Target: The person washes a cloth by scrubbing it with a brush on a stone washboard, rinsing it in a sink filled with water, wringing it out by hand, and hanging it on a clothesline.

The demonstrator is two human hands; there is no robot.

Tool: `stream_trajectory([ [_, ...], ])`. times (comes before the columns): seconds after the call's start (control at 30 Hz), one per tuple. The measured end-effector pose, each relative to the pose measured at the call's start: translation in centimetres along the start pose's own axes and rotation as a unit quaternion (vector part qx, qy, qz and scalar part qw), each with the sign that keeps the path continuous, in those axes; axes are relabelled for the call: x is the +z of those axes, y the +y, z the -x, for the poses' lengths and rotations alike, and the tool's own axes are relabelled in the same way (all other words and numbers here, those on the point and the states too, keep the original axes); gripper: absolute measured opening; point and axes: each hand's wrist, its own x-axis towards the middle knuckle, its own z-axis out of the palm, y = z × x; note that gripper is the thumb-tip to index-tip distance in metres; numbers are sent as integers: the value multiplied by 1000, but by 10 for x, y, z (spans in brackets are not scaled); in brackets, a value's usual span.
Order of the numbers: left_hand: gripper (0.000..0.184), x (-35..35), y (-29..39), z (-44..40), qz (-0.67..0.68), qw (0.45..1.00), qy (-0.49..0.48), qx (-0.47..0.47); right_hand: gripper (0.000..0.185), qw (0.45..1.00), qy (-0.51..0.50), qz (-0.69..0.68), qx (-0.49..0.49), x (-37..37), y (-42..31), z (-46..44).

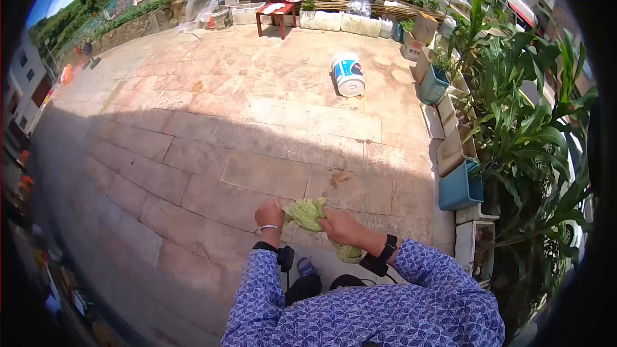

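A crumpled yellow-green cloth (305,214) is stretched between my two hands, in front of my body. My left hand (269,213) is closed in a fist around one end of it. The other side is gripped by my right hand (344,226), its fingers wrapped round the bunched fabric. Below my right hand hangs a loose part of the cloth, close to my wrist. My fingers hide the parts inside both fists.
A white-and-blue bucket (349,74) lies on its side on the stone paving. Blue planters (461,186) and leafy plants (527,128) line the right edge. Farther back stands a red wooden chair (278,13) with cloths on it. A sandalled foot (306,266) shows below my hands.
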Motion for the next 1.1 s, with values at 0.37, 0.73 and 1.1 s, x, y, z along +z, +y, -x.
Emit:
stream_trajectory([
  [0.37, 40, -60, 90, -260, 518, 791, -323, -42, 27, 981, 170, -93, -27, -86, 65, -246],
  [0.73, 37, -82, 65, -489, 626, 745, -230, -29, 15, 879, 83, -466, 57, -74, 91, -550],
  [1.1, 49, -20, -93, -773, -35, 950, -307, -42, 27, 686, 293, -666, 1, -227, 130, -809],
])
